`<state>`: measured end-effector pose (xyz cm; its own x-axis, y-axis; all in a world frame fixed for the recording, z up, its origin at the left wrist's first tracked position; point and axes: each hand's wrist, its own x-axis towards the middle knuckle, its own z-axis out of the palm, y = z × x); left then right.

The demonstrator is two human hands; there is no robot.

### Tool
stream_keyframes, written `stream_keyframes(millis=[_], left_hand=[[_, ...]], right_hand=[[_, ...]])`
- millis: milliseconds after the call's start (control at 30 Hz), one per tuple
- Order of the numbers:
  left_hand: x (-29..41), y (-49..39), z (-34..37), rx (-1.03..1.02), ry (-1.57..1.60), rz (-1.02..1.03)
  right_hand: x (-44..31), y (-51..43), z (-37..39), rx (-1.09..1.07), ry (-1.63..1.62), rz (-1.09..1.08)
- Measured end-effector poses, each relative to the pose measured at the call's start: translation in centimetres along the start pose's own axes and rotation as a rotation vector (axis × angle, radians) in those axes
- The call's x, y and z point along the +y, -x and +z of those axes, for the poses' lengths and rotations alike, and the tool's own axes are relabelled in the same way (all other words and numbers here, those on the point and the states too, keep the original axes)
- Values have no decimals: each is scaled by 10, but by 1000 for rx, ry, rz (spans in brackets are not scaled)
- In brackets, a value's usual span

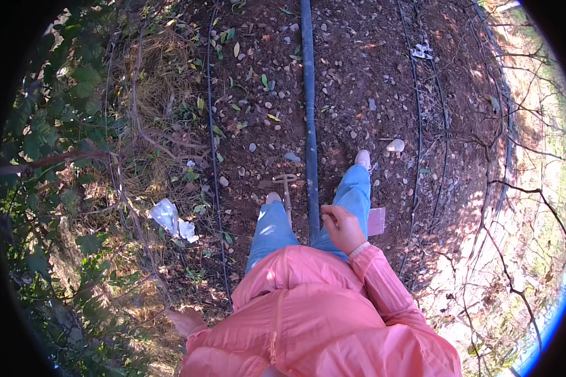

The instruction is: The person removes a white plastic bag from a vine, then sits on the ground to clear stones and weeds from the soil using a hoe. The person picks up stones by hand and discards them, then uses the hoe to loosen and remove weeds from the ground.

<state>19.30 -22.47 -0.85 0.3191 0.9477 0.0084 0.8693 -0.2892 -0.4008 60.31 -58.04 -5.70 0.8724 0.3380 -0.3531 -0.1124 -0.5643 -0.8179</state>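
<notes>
My right hand (344,229) is in front of my right thigh, fingers loosely curled; nothing shows in it, though its palm side is hidden. At the lower left, beside my jacket, my left hand (187,321) is close to a thin woody stem (158,278). Its fingers are blurred and partly hidden, so I cannot tell whether it touches the stem. A T-shaped tool like a small pick (287,193) lies on the soil beside my left shoe (273,197). A flat pink rectangular piece (376,221) shows beside my right leg.
A thick dark pipe (309,118) runs between my feet. Thin black hoses lie left (212,118) and right (418,118). Leafy vines (52,118) crowd the left; bare branches (523,188) reach in from the right. Crumpled plastic (166,217) and a pale stone (395,146) lie on the ground.
</notes>
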Motion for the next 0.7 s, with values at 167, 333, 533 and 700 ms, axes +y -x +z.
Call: stream_keyframes(millis=[167,333,533,700], left_hand=[[15,38,-16,-73,-178,-58],[29,21,-50,-205,-583,-210],[69,-26,-80,-166,-260,-629],[93,-10,-104,-100,-213,-675]], right_hand=[[67,-58,-79,-108,16,97],[148,-118,-155,-57,-37,206],[234,-190,-254,-85,-3,230],[272,-190,-328,-93,-75,440]])
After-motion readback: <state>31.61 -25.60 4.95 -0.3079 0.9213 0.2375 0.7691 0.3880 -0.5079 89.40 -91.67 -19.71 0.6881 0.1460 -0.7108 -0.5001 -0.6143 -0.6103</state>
